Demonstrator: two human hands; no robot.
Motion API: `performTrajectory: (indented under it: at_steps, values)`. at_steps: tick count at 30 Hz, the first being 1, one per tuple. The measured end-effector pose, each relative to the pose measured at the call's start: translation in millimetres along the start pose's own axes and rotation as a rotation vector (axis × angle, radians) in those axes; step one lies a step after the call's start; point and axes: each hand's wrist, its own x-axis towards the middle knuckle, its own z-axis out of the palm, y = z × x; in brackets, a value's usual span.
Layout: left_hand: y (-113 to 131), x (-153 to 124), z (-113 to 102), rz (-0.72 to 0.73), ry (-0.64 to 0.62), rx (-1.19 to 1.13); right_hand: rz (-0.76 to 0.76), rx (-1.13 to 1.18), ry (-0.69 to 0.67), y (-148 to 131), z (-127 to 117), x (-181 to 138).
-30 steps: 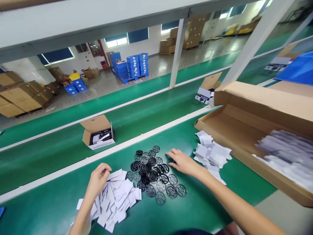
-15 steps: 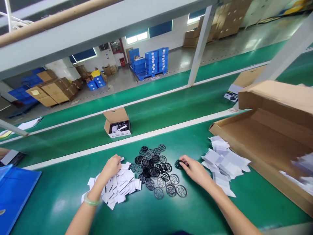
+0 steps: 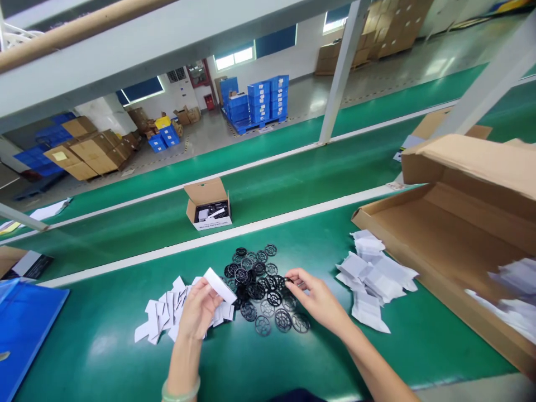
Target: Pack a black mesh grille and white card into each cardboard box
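My left hand is raised above a loose pile of white cards. Its thumb and fingers pinch one white card, tilted upward. My right hand is closed at the right edge of a heap of black spoked plastic rings. Between its fingertips is a black spoked ring, mostly hidden by the fingers and overlapping the heap in view. Several white pouches lie to the right of this hand.
A large open cardboard box with white pouches inside stands at the right. Beyond the white rail, a small open box of black and white items sits on the green belt. A blue bin is at the left edge.
My left hand has lifted a white card from the pile and turned it up. My right hand has moved left with the ring. The small box has shifted right along the belt.
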Motion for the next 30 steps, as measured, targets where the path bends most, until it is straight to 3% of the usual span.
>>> performTrajectory:
  at_steps: [8, 12, 16, 19, 22, 25, 28, 30]
  values:
    - [-65.5, -34.6, 44.5, -0.49, -0.136, -0.461, 0.003, 0.173, -0.021, -23.0, 21.6, -15.5]
    - [-91.1, -44.9, 57.2, -0.556, -0.093, -0.445, -0.034, 0.19, -0.022, -36.4, 30.8, -29.8]
    - [-102.3, -46.2, 58.8, -0.629, -0.088, -0.32, -0.179, -0.025, -0.031, -44.6, 16.5, -38.8]
    - [-103.2, -46.3, 57.1, -0.684, -0.166, -0.328, -0.198, -0.289, 0.128, -31.6, -15.5, -49.6]
    - [-104.4, -46.9, 55.7, -0.705, -0.212, -0.365, -0.06, -0.62, 0.257, 0.3, -47.2, -68.5]
    - [-109.4, -46.7, 57.1, -0.756, -0.193, -0.318, 0.071, -0.841, 0.305, 35.4, -59.7, -87.2]
    - [-115.8, -46.5, 60.8, -0.741, -0.206, -0.229, 0.056, -0.799, 0.418, 54.7, -55.5, -94.7]
    - [-118.8, -46.4, 63.5, -0.673, -0.262, -0.145, 0.042, -0.612, 0.487, 53.9, -50.1, -91.9]
